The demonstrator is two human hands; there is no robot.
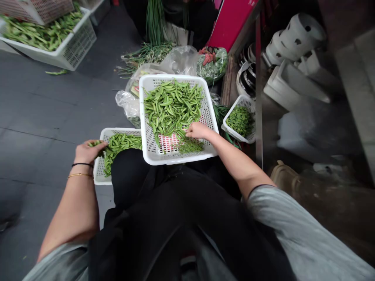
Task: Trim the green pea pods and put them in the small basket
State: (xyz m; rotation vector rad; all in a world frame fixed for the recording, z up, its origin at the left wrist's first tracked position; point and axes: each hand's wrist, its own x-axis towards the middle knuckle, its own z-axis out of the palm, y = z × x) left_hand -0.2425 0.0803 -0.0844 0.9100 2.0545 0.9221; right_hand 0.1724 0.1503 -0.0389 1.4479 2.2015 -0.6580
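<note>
A white plastic basket rests on my lap, holding a heap of green pea pods and a small pile of thin green trimmings near its front edge. Inside it, my right hand is closed at the fingertips between the pods and the trimmings; what it pinches, if anything, is hidden. Off to the left, my left hand is closed around a few pea pods, above the edge of a second white basket. More pods lie in that lower basket, partly covered by my knee.
A large white crate of green pods stands at the upper left. Beyond my lap are plastic bags, spring onions and a person in dark clothing. On the right, a small basket of greens sits beside a metal shelf with white containers.
</note>
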